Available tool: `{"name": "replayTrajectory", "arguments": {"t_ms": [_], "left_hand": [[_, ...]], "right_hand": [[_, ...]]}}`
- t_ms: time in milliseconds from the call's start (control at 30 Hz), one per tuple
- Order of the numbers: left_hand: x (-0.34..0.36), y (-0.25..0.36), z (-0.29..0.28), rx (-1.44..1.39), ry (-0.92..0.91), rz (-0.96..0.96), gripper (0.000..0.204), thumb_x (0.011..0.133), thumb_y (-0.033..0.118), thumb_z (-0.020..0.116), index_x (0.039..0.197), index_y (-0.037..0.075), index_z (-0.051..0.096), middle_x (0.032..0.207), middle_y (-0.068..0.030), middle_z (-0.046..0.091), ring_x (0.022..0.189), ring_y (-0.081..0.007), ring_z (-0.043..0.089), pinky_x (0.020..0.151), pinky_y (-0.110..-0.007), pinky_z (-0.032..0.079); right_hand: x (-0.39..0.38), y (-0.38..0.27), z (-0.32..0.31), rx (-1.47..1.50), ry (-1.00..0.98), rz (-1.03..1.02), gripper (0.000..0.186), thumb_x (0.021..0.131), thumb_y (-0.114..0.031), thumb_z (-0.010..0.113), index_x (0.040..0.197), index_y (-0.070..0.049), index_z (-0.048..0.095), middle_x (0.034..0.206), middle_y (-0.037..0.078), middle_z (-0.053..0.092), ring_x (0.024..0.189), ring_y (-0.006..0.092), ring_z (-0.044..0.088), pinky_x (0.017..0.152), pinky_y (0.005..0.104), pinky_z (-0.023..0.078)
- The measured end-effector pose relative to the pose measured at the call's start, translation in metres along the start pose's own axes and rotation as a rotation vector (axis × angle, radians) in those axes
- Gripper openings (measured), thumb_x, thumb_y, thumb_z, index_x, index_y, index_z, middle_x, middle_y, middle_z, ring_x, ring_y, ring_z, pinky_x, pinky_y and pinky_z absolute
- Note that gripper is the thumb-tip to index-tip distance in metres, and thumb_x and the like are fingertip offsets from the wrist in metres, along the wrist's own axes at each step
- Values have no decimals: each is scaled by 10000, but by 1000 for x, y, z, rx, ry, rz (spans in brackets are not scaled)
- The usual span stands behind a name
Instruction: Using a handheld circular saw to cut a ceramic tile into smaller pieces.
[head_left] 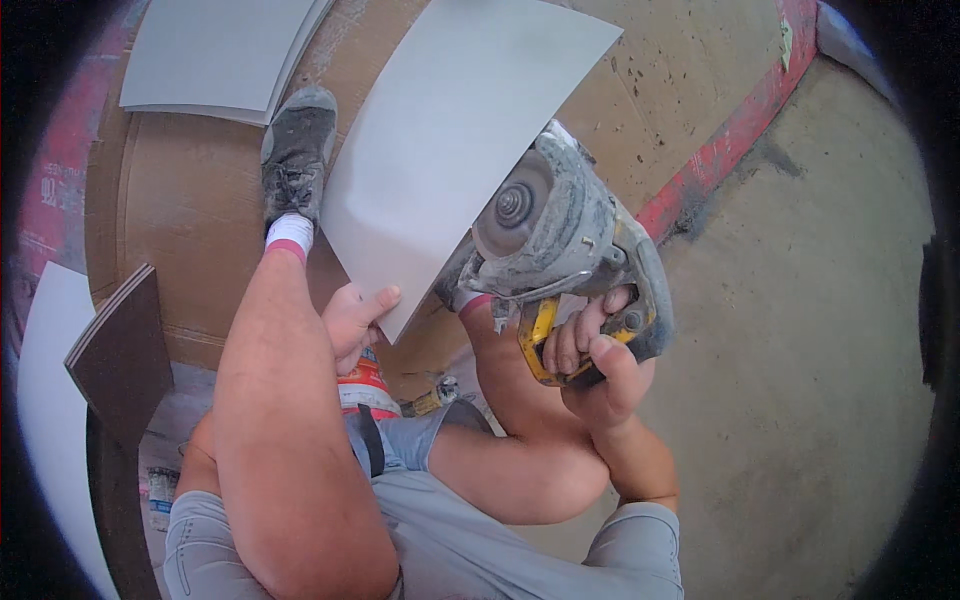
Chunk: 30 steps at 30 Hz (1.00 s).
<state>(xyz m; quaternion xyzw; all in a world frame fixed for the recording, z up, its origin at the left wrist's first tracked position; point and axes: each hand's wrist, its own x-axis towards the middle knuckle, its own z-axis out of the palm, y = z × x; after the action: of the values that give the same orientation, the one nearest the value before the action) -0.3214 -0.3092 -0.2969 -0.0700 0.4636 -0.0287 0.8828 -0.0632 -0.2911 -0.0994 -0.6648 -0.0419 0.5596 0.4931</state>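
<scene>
A long white panel (440,140) slants away from me, its narrow near corner between my legs. My left hand (352,318) pinches that corner, thumb on top and fingers beneath. Along the panel's right edge is a dusty handheld circular saw (560,215), its round blade hub facing up toward me. My right hand (600,365) is wrapped round the saw's yellow and black handle. The saw's head overlaps the panel edge in view; whether the blade touches it, I cannot tell.
My left shoe (300,150) rests on brown cardboard (190,230) beside the panel. Flat white sheets (215,50) are stacked at the far left. Dark-backed panels (120,350) stand nearer on the left. Between my thighs is a red and white bucket (368,390). Red sheeting (735,135) borders concrete floor (790,350).
</scene>
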Motion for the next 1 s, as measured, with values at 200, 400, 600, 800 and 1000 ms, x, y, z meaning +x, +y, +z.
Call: {"name": "replayTrajectory", "arguments": {"t_ms": [200,400,600,800,1000], "left_hand": [[3,-4,1,-35,9,35,513,989,328,694,1316,-44,559,1199,-138,669,1069,-230,663,873,-392,561],[0,-9,-1,-47,24,41,547,985,329,700,1371,-15,524,1279,-131,644,1174,-244,634,937,-417,553],[-2,-12,-16,-46,0,48,548,988,326,697,1386,-6,516,1298,-121,637,1187,-242,626,949,-433,546],[-1,-14,-19,-42,-17,40,548,992,332,691,1384,-11,520,1294,-121,639,1169,-239,631,935,-426,549],[4,9,-7,14,-16,81,549,993,334,688,1381,-15,519,1289,-123,639,1156,-235,638,932,-420,551]], "right_hand": [[-5,3,-1,3,-10,-1,391,860,-123,595,1198,-91,400,776,54,459,587,181,503,555,367,479],[-10,11,-2,-31,-14,24,389,856,-133,592,1193,-91,401,775,55,455,577,179,498,551,362,479],[-14,23,5,-20,-21,17,379,857,-136,595,1182,-88,404,769,55,453,571,178,494,543,363,478],[-16,28,6,-1,-18,18,374,864,-139,604,1175,-84,403,766,53,452,579,178,500,543,367,482],[-13,14,8,33,1,-17,366,867,-139,607,1167,-88,404,760,50,449,582,182,500,542,364,476]]}}
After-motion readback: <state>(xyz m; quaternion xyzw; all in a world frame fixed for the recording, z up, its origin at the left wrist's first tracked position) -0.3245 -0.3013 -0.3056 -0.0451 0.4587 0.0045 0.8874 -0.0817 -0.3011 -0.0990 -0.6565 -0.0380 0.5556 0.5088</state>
